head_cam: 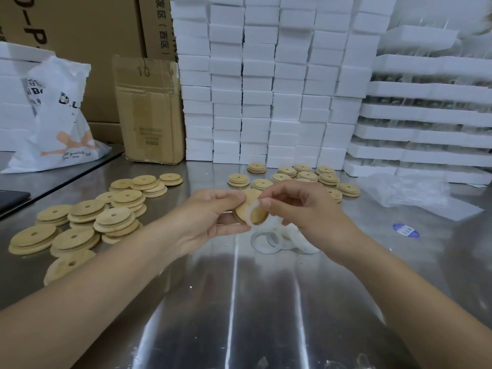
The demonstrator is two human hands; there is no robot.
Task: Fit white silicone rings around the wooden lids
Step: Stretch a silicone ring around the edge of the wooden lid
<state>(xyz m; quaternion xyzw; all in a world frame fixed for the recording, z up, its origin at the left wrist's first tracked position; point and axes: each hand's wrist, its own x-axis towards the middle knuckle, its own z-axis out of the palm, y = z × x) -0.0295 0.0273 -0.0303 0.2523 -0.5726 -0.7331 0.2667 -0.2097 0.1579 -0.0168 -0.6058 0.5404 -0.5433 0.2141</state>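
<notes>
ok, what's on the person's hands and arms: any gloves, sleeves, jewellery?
Nothing worn that shows. Left hand and right hand are bare, no gloves. Left forearm and right forearm are bare to the frame edge, no sleeves. No watch, bracelet or jewellery visible.

A round wooden lid (250,198) tilts in mid-air, a translucent white silicone ring (249,213) partly stretched round its rim; loose rings (266,242) lie just below on the worktop (239,302); holed lids (80,225) heap at left; more lids (306,177) sit behind.

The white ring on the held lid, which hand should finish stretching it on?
Right, probably: the right hand pinches the white ring at the wooden lid edge, while the left hand grips and steadies the lid.
</notes>
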